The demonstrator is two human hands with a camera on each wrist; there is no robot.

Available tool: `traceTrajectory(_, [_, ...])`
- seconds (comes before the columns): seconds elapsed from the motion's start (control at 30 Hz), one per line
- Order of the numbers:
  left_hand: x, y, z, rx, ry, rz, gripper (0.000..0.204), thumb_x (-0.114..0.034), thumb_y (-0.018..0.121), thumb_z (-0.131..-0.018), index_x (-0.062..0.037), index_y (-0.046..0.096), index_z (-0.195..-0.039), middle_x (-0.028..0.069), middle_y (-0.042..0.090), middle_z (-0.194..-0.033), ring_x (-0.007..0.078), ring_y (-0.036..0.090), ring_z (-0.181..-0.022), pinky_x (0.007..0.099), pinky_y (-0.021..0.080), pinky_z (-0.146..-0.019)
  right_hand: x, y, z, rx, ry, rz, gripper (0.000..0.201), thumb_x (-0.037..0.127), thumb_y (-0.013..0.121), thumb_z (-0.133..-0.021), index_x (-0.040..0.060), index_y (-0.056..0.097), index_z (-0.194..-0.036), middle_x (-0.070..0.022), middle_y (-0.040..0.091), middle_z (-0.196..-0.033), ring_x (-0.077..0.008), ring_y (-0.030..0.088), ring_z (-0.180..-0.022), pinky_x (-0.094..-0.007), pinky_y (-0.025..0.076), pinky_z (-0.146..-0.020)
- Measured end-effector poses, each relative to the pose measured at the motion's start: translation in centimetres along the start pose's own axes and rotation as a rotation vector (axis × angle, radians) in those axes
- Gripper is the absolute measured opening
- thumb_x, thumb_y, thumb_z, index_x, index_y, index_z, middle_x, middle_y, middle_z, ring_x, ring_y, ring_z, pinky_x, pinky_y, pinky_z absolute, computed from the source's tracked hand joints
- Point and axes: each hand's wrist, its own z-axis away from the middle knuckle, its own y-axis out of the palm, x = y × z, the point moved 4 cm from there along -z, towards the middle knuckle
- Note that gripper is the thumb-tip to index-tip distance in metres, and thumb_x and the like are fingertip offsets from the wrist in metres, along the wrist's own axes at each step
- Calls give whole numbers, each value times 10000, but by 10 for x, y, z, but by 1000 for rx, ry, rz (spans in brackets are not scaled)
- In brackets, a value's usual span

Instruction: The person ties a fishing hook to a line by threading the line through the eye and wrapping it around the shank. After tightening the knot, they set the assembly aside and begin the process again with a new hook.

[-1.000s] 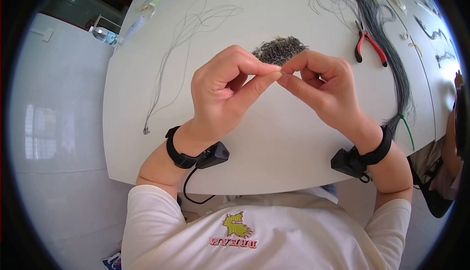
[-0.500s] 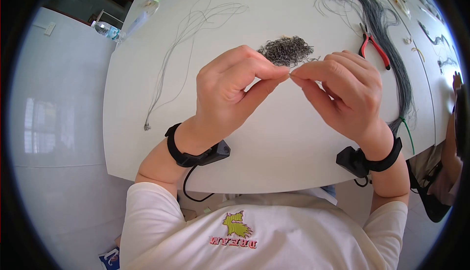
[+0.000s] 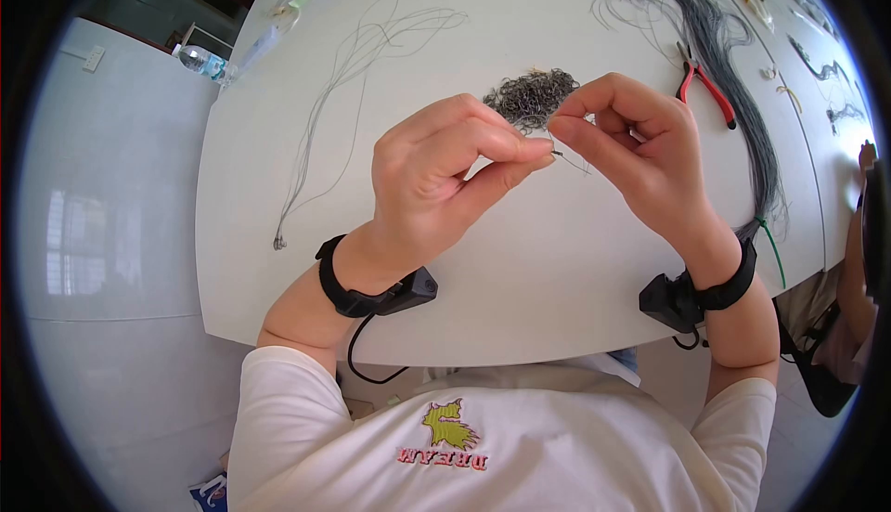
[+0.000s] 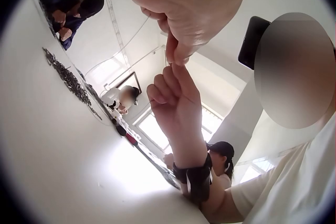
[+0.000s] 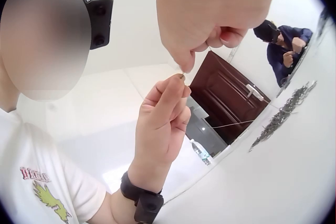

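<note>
In the head view my left hand (image 3: 455, 164) pinches a small dark fish hook (image 3: 557, 154) between thumb and forefinger, most of it hidden by the fingertips. A thin line (image 3: 577, 167) trails from it to the right. My right hand (image 3: 640, 145) is just above and to the right, its thumb and forefinger tips pinched together at the line. In the right wrist view the two hands' fingertips almost meet. Behind them lies a heap of dark fish hooks (image 3: 531, 96) on the white table (image 3: 520, 298).
Loose thin lines (image 3: 320, 94) lie at the left, bunched at the near end. Red-handled pliers (image 3: 715, 99) rest beside a long grey hank of line (image 3: 756, 141), tied with a green tie (image 3: 770, 243). A water bottle (image 3: 200, 62) stands by the left edge. Other people sit around.
The fingertips, close together earlier, have parted slightly. My right hand moved right, then back a little left and up, and the dark hook and trailing line now show at my left fingertips.
</note>
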Motion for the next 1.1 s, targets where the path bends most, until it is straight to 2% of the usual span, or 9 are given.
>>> traceTrajectory(0.33, [12,2,4,-55,-206,155,119,47,752,-805,-46,707,-866,-5,596,-764,27,448,-581,190,314,-479,-5,7,6,70,80,0,72,86,711,-831,20,685,-842,66,381,-535,-22,297,-512,-226,236,-469])
traceTrajectory(0.43, [16,3,5,-123,-216,174,119,30,761,-799,-70,728,-856,-34,584,-733,11,394,-539,195,270,-448,1,9,8,70,-55,134,63,59,723,-786,32,670,-805,42,416,-527,-36,323,-479,-229,268,-458])
traceTrajectory(0.5, [16,2,5,-135,-219,166,121,31,759,-800,-71,730,-859,-35,587,-737,9,392,-539,195,270,-447,10,12,9,34,-272,248,99,20,729,-722,56,655,-778,6,492,-545,-77,382,-431,-250,328,-445])
traceTrajectory(0.53, [14,2,4,-125,-211,132,126,34,759,-797,-69,731,-862,-29,591,-737,17,405,-543,198,277,-450,10,12,8,37,-273,247,99,20,729,-722,56,655,-778,6,492,-545,-77,382,-431,-250,328,-445])
traceTrajectory(0.6, [12,0,3,-117,-204,95,130,37,759,-793,-68,731,-866,-22,595,-737,25,417,-547,201,284,-453,20,11,9,42,-522,461,150,3,735,-680,79,655,-782,-14,562,-589,-138,468,-440,-276,384,-454])
traceTrajectory(0.7, [7,-1,-2,-70,-122,-30,159,54,759,-770,-63,730,-875,11,618,-737,68,504,-570,215,355,-471,30,7,8,0,-616,558,166,2,741,-683,91,657,-795,-15,590,-619,-167,518,-476,-288,413,-473])
traceTrajectory(0.77, [3,-1,-4,-42,-25,-100,188,60,767,-742,-62,727,-879,39,636,-737,122,586,-614,241,435,-506,32,2,5,-20,-623,575,164,-1,740,-690,89,658,-801,-18,597,-626,-174,532,-493,-286,424,-486])
traceTrajectory(0.87, [2,3,-2,-19,28,-81,180,75,770,-763,-48,717,-884,32,640,-763,63,527,-592,199,351,-472,30,-2,3,-43,-611,571,152,-8,737,-711,81,661,-809,-23,602,-634,-173,545,-505,-278,433,-497])
traceTrajectory(1.1, [0,2,-1,-9,26,-58,192,81,786,-740,-36,710,-872,38,645,-774,63,539,-591,200,364,-473,26,-5,1,-25,-335,403,102,-11,731,-771,52,666,-818,-19,543,-594,-95,438,-459,-242,345,-448])
